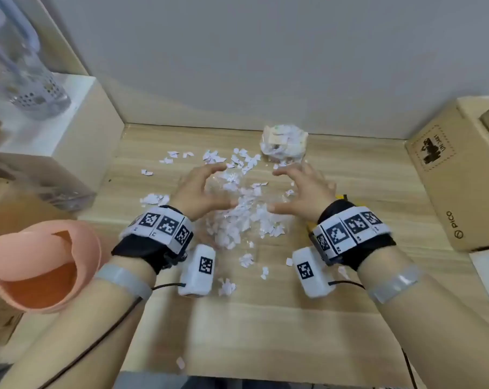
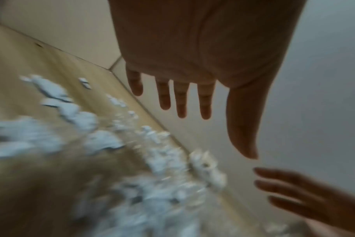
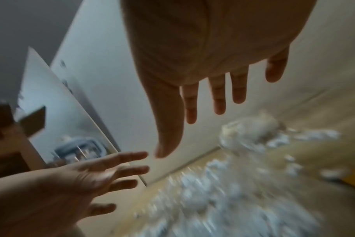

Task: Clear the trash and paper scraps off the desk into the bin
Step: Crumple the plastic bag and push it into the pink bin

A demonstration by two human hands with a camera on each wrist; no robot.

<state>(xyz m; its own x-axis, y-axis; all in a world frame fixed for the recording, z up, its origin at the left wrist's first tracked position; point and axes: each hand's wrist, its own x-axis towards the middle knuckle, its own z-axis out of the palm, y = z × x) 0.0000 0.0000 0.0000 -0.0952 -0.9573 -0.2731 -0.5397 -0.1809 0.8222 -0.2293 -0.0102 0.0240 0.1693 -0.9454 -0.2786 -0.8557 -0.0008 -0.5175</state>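
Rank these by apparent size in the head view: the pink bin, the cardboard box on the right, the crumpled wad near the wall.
1. cardboard box
2. pink bin, though nearness to the camera enlarges it, so its place against the box is unsure
3. crumpled wad, clearly smallest

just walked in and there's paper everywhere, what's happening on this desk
A person is clearing torn white paper scraps off a light wooden desk. The left hand and right hand are open, cupped either side of the main pile, holding nothing. A crumpled clear plastic bag of scraps sits behind. The round pink bin waits at the left edge.
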